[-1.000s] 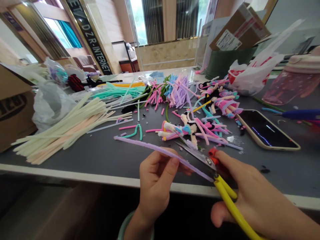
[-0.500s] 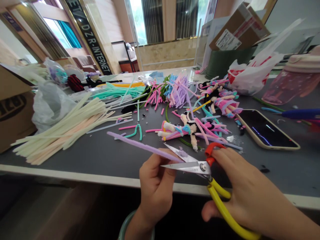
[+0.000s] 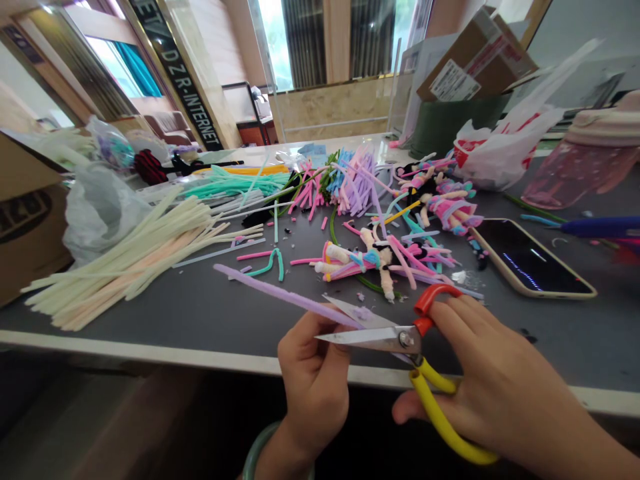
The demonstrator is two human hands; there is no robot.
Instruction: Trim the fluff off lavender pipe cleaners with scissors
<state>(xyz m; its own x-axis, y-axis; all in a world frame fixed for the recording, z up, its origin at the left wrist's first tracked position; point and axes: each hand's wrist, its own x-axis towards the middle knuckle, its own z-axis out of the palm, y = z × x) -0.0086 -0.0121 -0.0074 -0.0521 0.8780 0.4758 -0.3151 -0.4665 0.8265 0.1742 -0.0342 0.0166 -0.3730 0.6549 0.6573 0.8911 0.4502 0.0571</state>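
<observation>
My left hand [image 3: 314, 380] pinches a lilac pipe cleaner [image 3: 270, 291] between thumb and fingers; its free end points up and to the left. In my right hand [image 3: 495, 380] is a pair of scissors [image 3: 387, 337] with one red and one yellow handle. The blades are slightly apart around the pipe cleaner close to my left fingertips. A bit of lilac fluff clings to the upper blade. Just beyond the scissors a small pipe-cleaner doll [image 3: 357, 259] lies on the dark table [image 3: 165, 307].
Cream pipe cleaners [image 3: 135, 260] lie in a bundle at left, beside a cardboard box [image 3: 30, 227]. Pink and lilac bundles [image 3: 357, 180] stand behind the doll. A phone [image 3: 533, 260], a pink bottle [image 3: 565, 163] and a white plastic bag [image 3: 500, 157] are at right.
The scissor blades have closed somewhat around the lilac pipe cleaner, and my right hand has shifted slightly left. My left hand keeps its pinch in nearly the same place.
</observation>
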